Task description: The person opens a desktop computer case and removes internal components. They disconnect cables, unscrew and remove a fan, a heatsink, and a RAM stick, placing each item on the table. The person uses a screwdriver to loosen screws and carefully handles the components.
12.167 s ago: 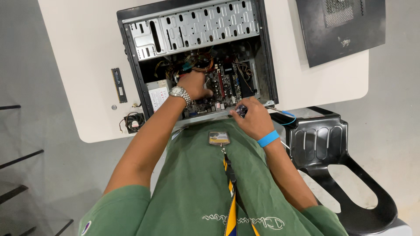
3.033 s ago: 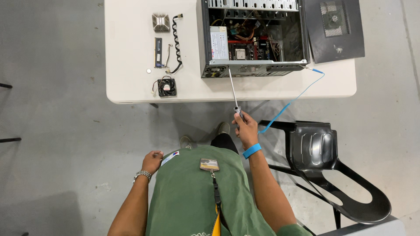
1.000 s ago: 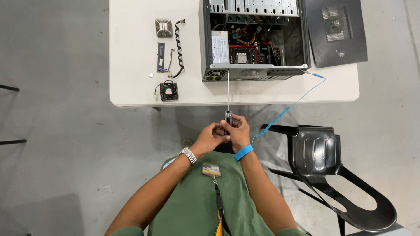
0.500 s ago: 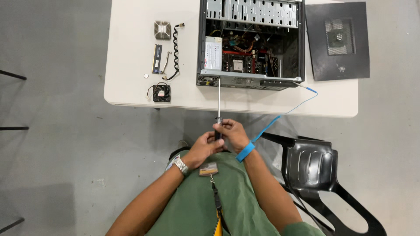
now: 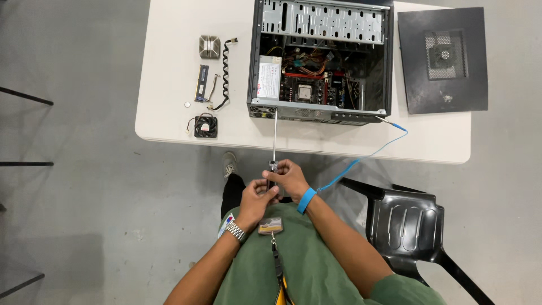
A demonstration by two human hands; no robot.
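A long, slim screwdriver (image 5: 274,148) with a silver shaft stands nearly upright in view, handle end low, tip pointing toward the open computer case (image 5: 320,62).

Bright, even overhead light, soft shadow under the table (image 5: 169,85), sharp focus, slight wide-angle bowing at the edges.

Open desk between the case and small parts
We see bare desk (image 5: 169,68) at nine o'clock of the computer case (image 5: 322,62); fan (image 5: 205,126), memory stick (image 5: 202,82) and cable (image 5: 224,73) crowd that lane.
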